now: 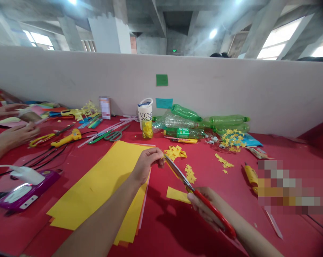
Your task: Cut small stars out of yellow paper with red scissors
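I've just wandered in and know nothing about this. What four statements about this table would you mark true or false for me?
1. The right hand holds the red-handled scissors. True.
2. The left hand is far from the red-handled scissors. False: the left hand is right by their tips.
3. The power strip is green. False: the power strip is purple.
4. Plastic bottles lie in front of the partition. True.

Pale partition [217,82] behind red tabletop [161,239]; beyond, concrete ceiling [177,23], glowing lamp [213,33], bright window [280,38].
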